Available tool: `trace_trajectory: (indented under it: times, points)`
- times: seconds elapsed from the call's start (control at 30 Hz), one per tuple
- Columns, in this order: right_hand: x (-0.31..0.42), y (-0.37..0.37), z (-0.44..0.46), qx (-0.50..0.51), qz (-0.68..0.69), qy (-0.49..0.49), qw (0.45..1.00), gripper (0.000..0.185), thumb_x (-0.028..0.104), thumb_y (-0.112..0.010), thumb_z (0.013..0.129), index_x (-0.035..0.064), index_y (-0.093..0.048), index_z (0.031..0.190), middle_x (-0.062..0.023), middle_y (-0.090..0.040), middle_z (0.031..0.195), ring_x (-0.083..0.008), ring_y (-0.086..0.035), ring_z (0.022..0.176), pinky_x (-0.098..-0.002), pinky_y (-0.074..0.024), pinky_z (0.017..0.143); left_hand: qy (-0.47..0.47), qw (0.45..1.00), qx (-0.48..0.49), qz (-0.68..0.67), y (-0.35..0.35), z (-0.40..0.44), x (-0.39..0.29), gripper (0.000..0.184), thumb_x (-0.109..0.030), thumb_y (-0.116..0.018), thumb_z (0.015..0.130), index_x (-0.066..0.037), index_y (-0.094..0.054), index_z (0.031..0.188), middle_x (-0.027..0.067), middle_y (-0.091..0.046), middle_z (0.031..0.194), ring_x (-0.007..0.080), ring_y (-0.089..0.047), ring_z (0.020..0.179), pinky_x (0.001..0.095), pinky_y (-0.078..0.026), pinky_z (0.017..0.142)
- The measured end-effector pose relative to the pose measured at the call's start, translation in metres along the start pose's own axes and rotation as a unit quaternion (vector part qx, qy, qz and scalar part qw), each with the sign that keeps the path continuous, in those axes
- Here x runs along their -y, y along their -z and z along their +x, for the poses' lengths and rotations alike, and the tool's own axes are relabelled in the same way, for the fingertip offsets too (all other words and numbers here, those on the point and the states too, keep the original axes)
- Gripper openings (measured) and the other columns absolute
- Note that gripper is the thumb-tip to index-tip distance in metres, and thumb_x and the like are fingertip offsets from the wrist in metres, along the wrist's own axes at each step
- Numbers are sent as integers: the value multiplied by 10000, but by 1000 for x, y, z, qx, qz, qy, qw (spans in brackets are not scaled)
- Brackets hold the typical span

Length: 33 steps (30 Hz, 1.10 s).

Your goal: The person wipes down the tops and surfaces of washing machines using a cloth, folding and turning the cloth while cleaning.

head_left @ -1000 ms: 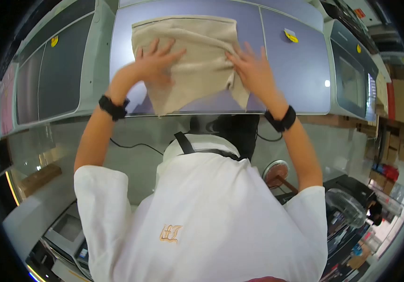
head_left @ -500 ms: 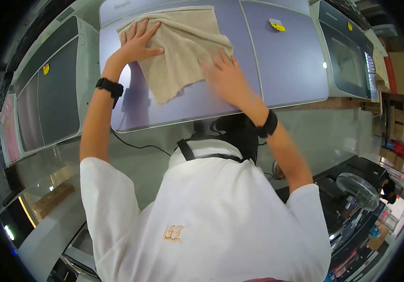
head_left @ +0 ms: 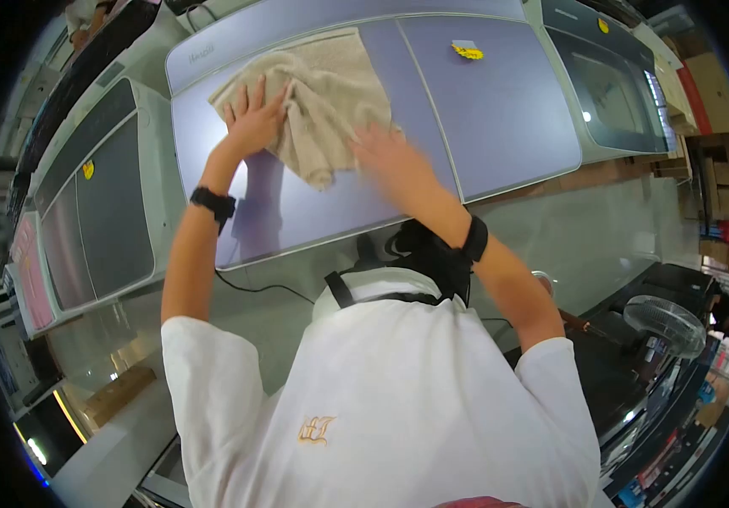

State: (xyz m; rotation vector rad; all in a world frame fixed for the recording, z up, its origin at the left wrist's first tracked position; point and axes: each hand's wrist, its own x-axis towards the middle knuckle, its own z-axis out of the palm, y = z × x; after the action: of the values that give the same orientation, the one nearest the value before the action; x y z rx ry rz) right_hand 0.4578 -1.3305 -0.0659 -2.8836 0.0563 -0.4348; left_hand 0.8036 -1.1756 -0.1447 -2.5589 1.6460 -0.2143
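A beige cloth (head_left: 330,85), with folds bunched through its middle, lies on the pale purple top of what looks like a washing machine (head_left: 483,110). My left hand (head_left: 256,123) presses on the cloth's left part, its fingers spread. At the lower right edge of the cloth is my right hand (head_left: 394,165), blurred by motion, with its fingers stretched out over the fabric. A black band circles each wrist.
A yellow tag (head_left: 468,52) sits on the right panel of the purple top. Similar machines stand at the left (head_left: 110,195) and right (head_left: 606,89). A fan (head_left: 665,326) is at lower right, and a cable (head_left: 267,288) runs below the machine's front edge.
The cloth has become more bunched, its right side drawn leftward. My right hand has moved left and a little down. The whole view has shifted slightly.
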Motion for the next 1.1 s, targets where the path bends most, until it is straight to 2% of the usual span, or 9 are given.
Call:
trace_trajectory:
  times: [0.1,0.3,0.43,0.57,0.6,0.7,0.8,0.93,1.1]
  points:
    - [-1,15,-36,6,49,-18,999,524,1,-599,877,37,-614,1399,-166,-578,1507,-395,-516,1413,-510,-435,1140,6,997,44,-69,71,-37,-72,633,-425,-490,1085,-418,-269,1678,176,-120,1774,583,-103,1576,796,-134,1178]
    - [-27,60,-110,23,47,-119,991,484,-26,-552,919,-32,-574,1402,-242,-532,1527,-431,-506,1412,-479,-440,1164,-73,989,48,-123,104,-66,-157,655,-385,-539,1067,-365,-304,1679,210,-141,1762,585,-101,1575,812,-145,1165]
    - [-78,52,-104,-16,-98,-147,984,545,-37,-555,898,-41,-551,1442,-245,-508,1553,-424,-486,1433,-477,-424,1175,-123,980,107,-116,120,-6,-168,690,-400,-542,1065,-348,-262,1693,195,-137,1769,588,-101,1577,812,-141,1172]
    - [-133,50,-50,-31,-70,-179,981,559,-20,-549,900,-48,-540,1457,-240,-496,1561,-415,-447,1461,-483,-387,1200,-129,982,87,-105,112,61,-188,697,-485,-498,1083,-343,-214,1703,190,-129,1772,581,-124,1577,821,-213,1149]
    - [-133,53,-41,-30,-69,-177,981,564,-17,-550,898,-51,-536,1461,-239,-496,1559,-416,-440,1464,-484,-381,1203,-120,983,79,-112,113,70,-195,702,-494,-489,1081,-324,-217,1705,192,-142,1769,582,-123,1577,815,-184,1164]
    - [-121,60,-33,69,-60,-229,969,588,-23,-558,884,-39,-533,1472,-225,-517,1539,-424,-447,1456,-490,-391,1193,-90,983,98,-130,115,74,-209,710,-487,-488,1080,-303,-214,1708,183,-124,1775,570,-105,1586,801,-140,1186]
    - [-108,57,-61,39,-92,-175,979,597,-39,-552,877,-24,-539,1474,-216,-517,1542,-426,-449,1461,-498,-398,1187,-131,972,122,-154,113,60,-197,712,-460,-501,1080,-295,-214,1710,174,-106,1781,550,-78,1599,782,-102,1204]
    - [-98,67,-104,-2,-43,-219,975,605,-21,-575,861,4,-554,1465,-215,-519,1545,-415,-450,1464,-468,-418,1189,-160,963,140,-166,123,47,-190,741,-439,-535,1070,-306,-194,1714,159,-90,1786,518,-41,1615,763,-116,1217]
    - [-156,70,-90,7,-92,-235,968,664,-26,-554,878,16,-481,1536,-207,-520,1545,-400,-440,1475,-464,-414,1200,-174,959,190,-117,133,88,-195,747,-472,-527,1070,-362,-160,1712,144,-51,1793,539,-35,1607,794,-119,1197]
